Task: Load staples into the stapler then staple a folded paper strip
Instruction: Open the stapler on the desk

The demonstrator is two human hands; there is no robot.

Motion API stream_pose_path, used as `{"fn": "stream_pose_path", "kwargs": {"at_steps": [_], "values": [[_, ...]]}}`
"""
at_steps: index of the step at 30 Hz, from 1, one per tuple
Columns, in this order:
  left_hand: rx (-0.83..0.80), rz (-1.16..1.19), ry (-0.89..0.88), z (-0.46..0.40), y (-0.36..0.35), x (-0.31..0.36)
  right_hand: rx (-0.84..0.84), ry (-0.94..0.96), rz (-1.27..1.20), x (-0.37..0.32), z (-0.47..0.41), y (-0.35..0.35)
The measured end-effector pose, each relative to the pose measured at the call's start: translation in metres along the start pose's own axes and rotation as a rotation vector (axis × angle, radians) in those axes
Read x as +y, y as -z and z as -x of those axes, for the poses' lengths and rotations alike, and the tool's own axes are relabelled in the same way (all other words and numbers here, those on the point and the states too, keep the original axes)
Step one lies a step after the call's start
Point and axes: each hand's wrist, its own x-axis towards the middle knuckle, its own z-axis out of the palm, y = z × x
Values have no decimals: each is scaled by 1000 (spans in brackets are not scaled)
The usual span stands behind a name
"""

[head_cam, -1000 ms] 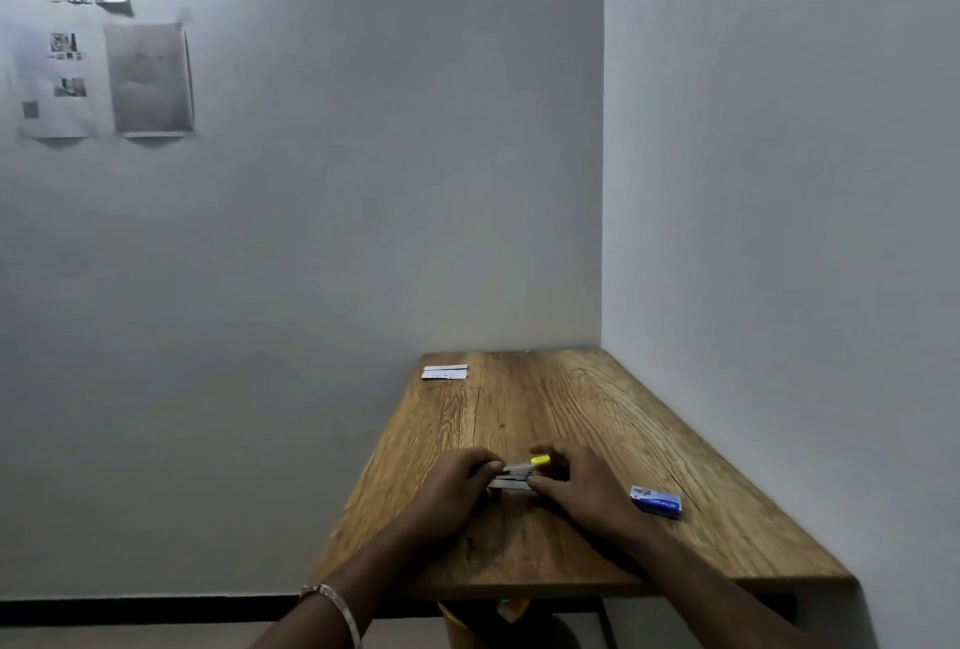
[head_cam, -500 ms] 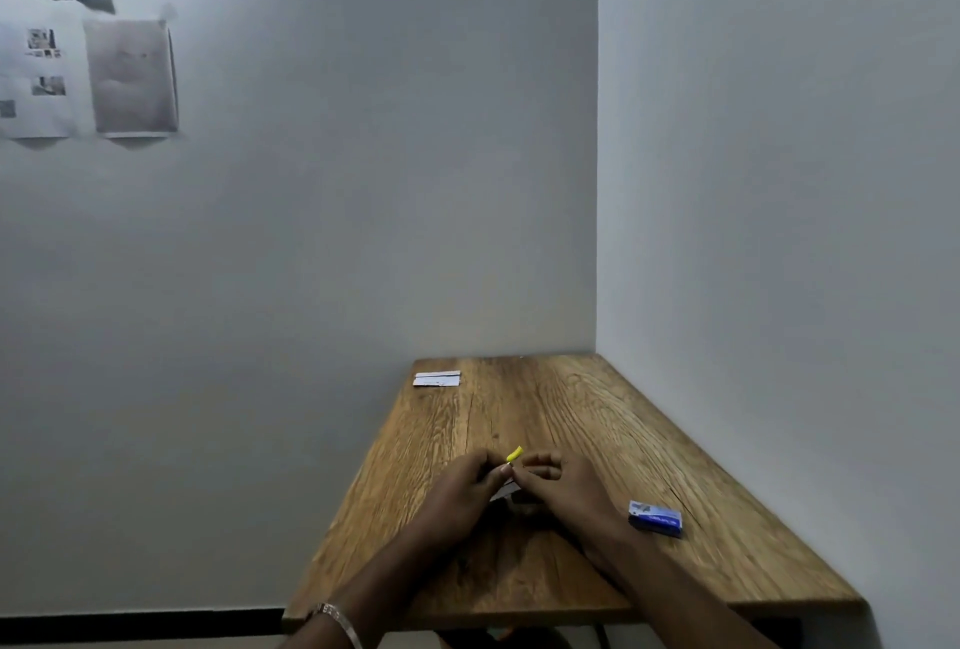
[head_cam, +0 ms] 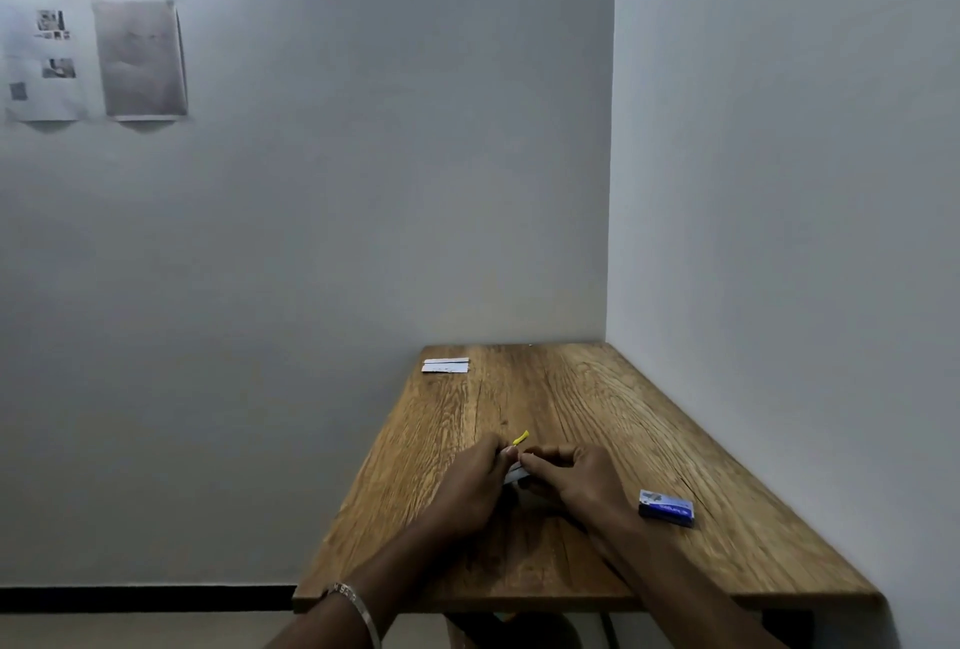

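A small stapler [head_cam: 515, 473] lies between both hands near the middle of the wooden table [head_cam: 597, 404]. Only a silver strip of it and a yellow tip [head_cam: 520, 438] sticking up show; the hands hide its body. My left hand [head_cam: 470, 485] grips its left side with curled fingers. My right hand [head_cam: 576, 482] curls around its right side, fingertips pinching at the top. A blue staple box [head_cam: 666, 507] sits just right of my right wrist. A white folded paper strip [head_cam: 445, 365] lies at the table's far left corner.
The table stands in a corner, with a wall behind and a wall along its right side. Printed sheets [head_cam: 93, 58] are taped high on the left wall. A metal bangle [head_cam: 353, 607] circles my left wrist.
The yellow part of the stapler has swung from lying flat to pointing upward. Both hands have closed in tighter on the stapler. The view has shifted slightly.
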Motion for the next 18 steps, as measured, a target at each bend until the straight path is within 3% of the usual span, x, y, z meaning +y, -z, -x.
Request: {"fn": "stream_pose_path", "kwargs": {"at_steps": [6,18], "values": [[14,-64,-31,3,0,8,5,-11,-88,-2,2,-1],[-95,96,-68,5,4,8,54,-62,-111,1,0,5]]}}
